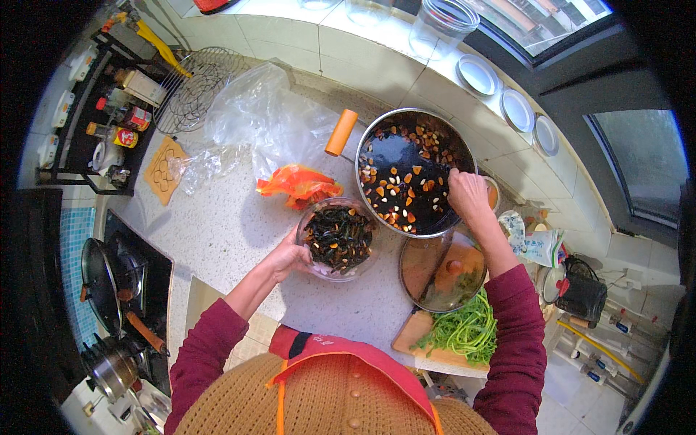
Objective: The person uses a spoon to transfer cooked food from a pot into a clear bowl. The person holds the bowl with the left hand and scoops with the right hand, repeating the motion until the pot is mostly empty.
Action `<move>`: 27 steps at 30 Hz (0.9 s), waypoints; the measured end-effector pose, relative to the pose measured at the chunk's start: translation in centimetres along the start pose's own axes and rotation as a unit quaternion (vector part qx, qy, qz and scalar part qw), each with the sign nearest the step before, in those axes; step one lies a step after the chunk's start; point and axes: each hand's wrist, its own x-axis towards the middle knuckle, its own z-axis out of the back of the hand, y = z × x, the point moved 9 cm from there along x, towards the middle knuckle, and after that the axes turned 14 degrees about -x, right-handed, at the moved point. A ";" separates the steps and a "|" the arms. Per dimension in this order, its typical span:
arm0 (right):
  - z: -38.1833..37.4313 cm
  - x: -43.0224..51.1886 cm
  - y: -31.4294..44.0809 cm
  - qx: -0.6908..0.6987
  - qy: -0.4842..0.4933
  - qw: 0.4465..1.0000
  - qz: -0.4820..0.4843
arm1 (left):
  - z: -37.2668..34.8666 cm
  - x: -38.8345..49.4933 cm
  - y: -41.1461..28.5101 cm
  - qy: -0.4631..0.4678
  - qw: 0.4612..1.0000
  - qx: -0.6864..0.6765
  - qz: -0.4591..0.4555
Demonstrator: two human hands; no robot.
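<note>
In my left hand (291, 255) is the side of a clear bowl (331, 274), tilted slightly. Dark strips of food (340, 236), mixed with pale and orange slices, fill it. Right beside it stands a large metal pot (405, 231) of dark liquid with orange and white slices floating on top. An orange handle (341, 132) sticks out from the pot's left side. My right hand (468, 190) is closed over the pot's right rim, fingers curled; whatever may be inside its grip is hidden. Below the pot lies a glass lid (443, 272) with a knob.
Green leafy stalks (467, 331) lie on a wooden board (408, 337), partly under the lid. Left of the pot are an orange plastic bag (299, 186) and crumpled clear plastic (255, 109). A wire rack (198, 87), stove pan (100, 285) and windowsill jar (443, 30) surround the counter.
</note>
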 end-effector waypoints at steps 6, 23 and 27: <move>-1.3 -1.4 2.2 0.093 0.063 0.992 0.051 | 0.0 0.1 0.2 -0.005 1.000 -0.022 0.001; -2.8 -3.2 6.5 0.316 0.210 0.920 0.104 | 0.8 0.4 0.9 -0.010 1.000 0.005 0.013; -1.5 -3.2 6.2 0.349 0.199 0.909 0.107 | 0.6 0.4 0.7 0.003 1.000 0.020 0.000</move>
